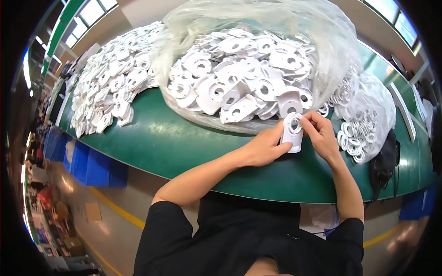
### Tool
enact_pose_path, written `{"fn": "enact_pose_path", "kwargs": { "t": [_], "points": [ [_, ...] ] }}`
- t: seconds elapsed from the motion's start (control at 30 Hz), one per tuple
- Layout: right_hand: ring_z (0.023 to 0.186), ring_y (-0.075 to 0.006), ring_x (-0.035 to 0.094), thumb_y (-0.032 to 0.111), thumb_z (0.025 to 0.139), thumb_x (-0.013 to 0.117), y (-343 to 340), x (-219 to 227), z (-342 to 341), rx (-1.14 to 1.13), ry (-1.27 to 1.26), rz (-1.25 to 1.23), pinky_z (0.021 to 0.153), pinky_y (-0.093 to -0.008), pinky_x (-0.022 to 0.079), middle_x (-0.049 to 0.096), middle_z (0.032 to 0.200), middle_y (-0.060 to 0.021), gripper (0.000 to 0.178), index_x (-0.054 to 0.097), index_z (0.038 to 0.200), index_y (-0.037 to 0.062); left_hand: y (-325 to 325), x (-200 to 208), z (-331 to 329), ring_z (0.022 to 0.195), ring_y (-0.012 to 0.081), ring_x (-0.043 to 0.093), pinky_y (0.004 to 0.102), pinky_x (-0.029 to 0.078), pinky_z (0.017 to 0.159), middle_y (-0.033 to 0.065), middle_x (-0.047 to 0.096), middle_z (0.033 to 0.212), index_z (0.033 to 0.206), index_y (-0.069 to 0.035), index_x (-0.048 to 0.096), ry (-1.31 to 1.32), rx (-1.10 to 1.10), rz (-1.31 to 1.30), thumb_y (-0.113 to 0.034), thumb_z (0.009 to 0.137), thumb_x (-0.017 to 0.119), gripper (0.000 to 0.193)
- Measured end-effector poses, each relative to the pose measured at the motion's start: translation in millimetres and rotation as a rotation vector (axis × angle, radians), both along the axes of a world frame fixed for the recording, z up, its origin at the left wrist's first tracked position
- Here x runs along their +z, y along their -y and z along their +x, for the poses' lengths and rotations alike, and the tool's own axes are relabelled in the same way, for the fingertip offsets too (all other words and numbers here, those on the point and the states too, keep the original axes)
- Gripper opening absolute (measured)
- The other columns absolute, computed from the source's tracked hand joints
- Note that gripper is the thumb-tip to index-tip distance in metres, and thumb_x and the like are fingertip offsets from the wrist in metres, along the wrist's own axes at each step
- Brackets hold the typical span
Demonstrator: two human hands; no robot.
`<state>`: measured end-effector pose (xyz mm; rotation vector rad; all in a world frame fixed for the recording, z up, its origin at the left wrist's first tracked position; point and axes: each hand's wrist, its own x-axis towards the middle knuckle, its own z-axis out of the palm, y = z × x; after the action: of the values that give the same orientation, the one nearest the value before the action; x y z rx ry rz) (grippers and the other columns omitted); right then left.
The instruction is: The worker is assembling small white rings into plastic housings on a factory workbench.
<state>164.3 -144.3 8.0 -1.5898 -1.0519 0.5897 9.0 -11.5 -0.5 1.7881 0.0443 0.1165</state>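
Observation:
My left hand point(264, 147) is closed around a white plastic bracket point(292, 139) with a round hole at its upper end, held upright above the table. At that hole sits a white ring point(294, 123), slightly tilted against the bracket. The fingers of my right hand point(321, 134) pinch the ring's right side; whether it is seated in the hole I cannot tell. Just beyond my hands, a clear plastic bag point(184, 112) lies open around a heap of similar white brackets point(239, 76). To the right, a smaller clear bag point(386, 99) spills loose white rings point(357, 133).
Another pile of white brackets point(110, 80) covers the table's left part. The green table point(161, 133) curves along in front of me. A black bag point(385, 161) is by its right edge. Blue bins point(90, 163) stand below the left edge. A white strip point(402, 110) lies at far right.

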Motion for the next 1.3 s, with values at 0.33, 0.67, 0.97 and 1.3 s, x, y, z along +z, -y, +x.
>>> {"fn": "enact_pose_path", "kwargs": {
  "t": [0.33,0.67,0.97,1.3],
  "points": [
    [0.069,-0.0037,0.055,0.011,0.077,0.074,5.4,22.9,-9.9,0.069,0.002,-0.186,0.062,-0.0194,0.045,0.063,0.08,-0.0006,0.026,0.063,0.097,-0.0016,0.1,-6.0,-2.3,0.106,0.0188,0.053,0.0334,0.043,0.089,0.0102,0.051,0.121,0.142,-0.003,0.026,0.017,-0.02,0.075,-0.011,0.088,0.049,0.059],
    [0.066,-0.0064,0.055,0.012,0.088,0.061,17.6,35.6,16.3,0.011,0.188,-0.146,0.061,-0.0225,0.044,0.066,0.075,-0.0025,0.018,0.068,0.097,-0.0017,-55.7,48.0,-21.8,0.068,0.0066,0.052,0.0203,0.042,0.059,0.0014,0.056,0.086,0.119,-0.005,0.049,-0.282,0.048,-0.151,-0.022,0.089,0.058,0.035],
    [0.076,-0.0219,0.059,0.003,0.063,0.07,64.7,52.5,66.9,0.038,0.552,-0.528,0.072,-0.0331,0.048,0.065,0.081,-0.0074,0.023,0.068,0.087,0.0028,-270.9,119.3,-112.4,0.114,0.028,0.051,0.0372,0.045,0.095,0.0184,0.043,0.136,0.142,-0.011,0.034,0.521,1.034,-0.325,-0.025,0.099,0.043,0.046],
    [0.089,-0.025,0.055,0.005,0.065,0.069,60.3,32.6,70.3,0.016,0.653,-0.68,0.08,-0.0334,0.045,0.06,0.082,-0.0073,0.015,0.065,0.079,0.0057,-96.6,75.7,-2.4,0.111,0.0257,0.056,0.0353,0.046,0.091,0.0112,0.059,0.121,0.121,-0.005,0.056,0.329,0.577,0.732,-0.005,0.084,0.063,0.038]
  ]
}}
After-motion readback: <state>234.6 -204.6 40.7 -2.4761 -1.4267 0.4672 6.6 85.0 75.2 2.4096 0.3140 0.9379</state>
